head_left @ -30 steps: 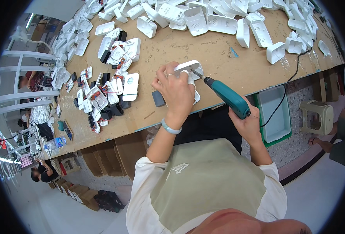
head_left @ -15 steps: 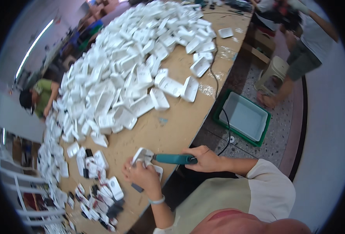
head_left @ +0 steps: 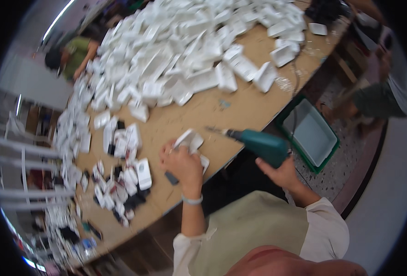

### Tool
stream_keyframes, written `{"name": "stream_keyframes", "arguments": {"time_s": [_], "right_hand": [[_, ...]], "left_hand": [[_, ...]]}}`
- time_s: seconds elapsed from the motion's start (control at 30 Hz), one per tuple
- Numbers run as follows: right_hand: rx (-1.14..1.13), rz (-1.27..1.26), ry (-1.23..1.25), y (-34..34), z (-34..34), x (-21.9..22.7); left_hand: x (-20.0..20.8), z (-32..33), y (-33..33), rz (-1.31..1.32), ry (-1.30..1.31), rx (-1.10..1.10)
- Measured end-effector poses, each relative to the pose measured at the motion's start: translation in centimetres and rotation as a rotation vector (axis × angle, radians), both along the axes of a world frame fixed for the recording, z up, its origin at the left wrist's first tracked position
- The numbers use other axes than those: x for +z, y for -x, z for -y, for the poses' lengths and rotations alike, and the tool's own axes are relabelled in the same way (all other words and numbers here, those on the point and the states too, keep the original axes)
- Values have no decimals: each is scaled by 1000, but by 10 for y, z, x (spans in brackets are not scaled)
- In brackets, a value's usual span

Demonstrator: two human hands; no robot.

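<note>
One white plastic casing (head_left: 190, 139) we are pinning to the wooden table (head_left: 240, 110) near its front edge, left hand (head_left: 181, 164) fingers curled over it | right hand (head_left: 284, 174) wrapped around teal power screwdriver (head_left: 258, 143), bit pointing at casing | we are judging most work left: big heap of white casings (head_left: 185, 60) waiting behind, smaller sorted batch (head_left: 125, 175) lying to our left.

White plastic casing (head_left: 189, 139): small, tilted, near front table edge. Teal electric screwdriver (head_left: 258, 143): roughly level, bit pointing toward casing, just beside it.

The teal driver (head_left: 261, 145) has drawn back from the white casing (head_left: 189, 139); its tip now clear.
</note>
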State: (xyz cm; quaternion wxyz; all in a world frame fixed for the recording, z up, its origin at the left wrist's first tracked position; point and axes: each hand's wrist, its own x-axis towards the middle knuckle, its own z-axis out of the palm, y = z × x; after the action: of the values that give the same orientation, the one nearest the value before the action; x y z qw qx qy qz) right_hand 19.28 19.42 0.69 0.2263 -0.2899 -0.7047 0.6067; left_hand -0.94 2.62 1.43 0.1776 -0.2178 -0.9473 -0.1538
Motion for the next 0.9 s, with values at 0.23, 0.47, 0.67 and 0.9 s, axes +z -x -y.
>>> {"name": "stream_keyframes", "arguments": {"time_s": [0.23, 0.47, 0.67, 0.9], "right_hand": [[-26, -88, 134, -2, 1, 21], [7, -130, 182, -1, 7, 19], [83, -84, 153, -8, 0, 7], [99, -79, 169, -2, -1, 8]], "left_hand": [[3, -4, -2, -23, -34, 8], [4, 5, -8, 10, -82, -4], [14, 20, -15, 120, -179, -63], [17, 30, -19, 141, -229, -74]]}}
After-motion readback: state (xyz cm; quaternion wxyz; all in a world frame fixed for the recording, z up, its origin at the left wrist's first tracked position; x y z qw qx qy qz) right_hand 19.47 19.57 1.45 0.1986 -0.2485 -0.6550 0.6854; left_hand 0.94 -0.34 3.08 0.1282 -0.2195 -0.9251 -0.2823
